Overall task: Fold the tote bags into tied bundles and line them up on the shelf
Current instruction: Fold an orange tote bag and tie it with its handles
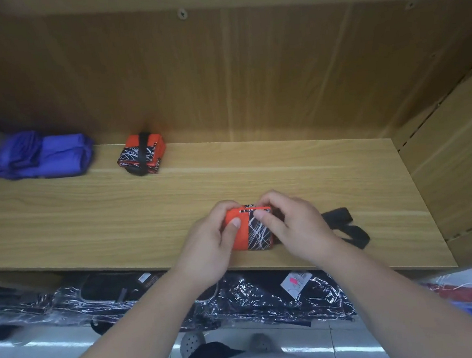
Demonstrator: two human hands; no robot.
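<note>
A folded orange tote bag (248, 231) with a black-and-white scribble panel lies near the front edge of the wooden shelf (117, 213). My left hand (209, 245) grips its left side, thumb on top. My right hand (294, 225) grips its right side, fingers curled over the far edge. Its black straps (346, 227) trail loose on the shelf to the right. At the back left stands a tied orange bundle (141, 154) with a black strap round it. A purple folded bag (42, 158) lies further left.
The shelf's back panel (248, 76) and right side wall (457, 157) close it in. Below the shelf edge lie black bags in clear plastic (255, 301). A tiled floor and my shoes (191, 343) show at the bottom.
</note>
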